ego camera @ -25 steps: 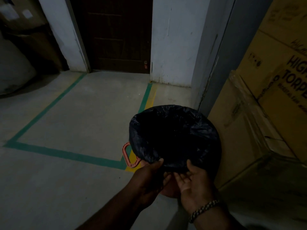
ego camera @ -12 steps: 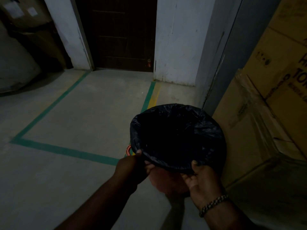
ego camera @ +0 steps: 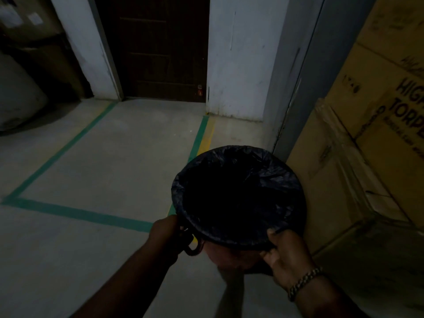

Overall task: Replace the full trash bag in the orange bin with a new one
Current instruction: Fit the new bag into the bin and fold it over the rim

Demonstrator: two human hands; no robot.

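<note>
Stacked cardboard boxes (ego camera: 367, 157) run off the right edge with their print cut short. Dim light hides the inside of the black trash bag (ego camera: 238, 193), whose folded-over edge covers nearly all of the orange bin (ego camera: 229, 255) just beside the boxes (only a strip of wall and a looped handle (ego camera: 192, 249) show). The left hand (ego camera: 165, 235) curls round the bag's near-left rim. The right hand (ego camera: 284, 251) pinches the near-right rim, thumb on top and fingers beneath, with a beaded bracelet (ego camera: 302, 281) at the wrist.
</note>
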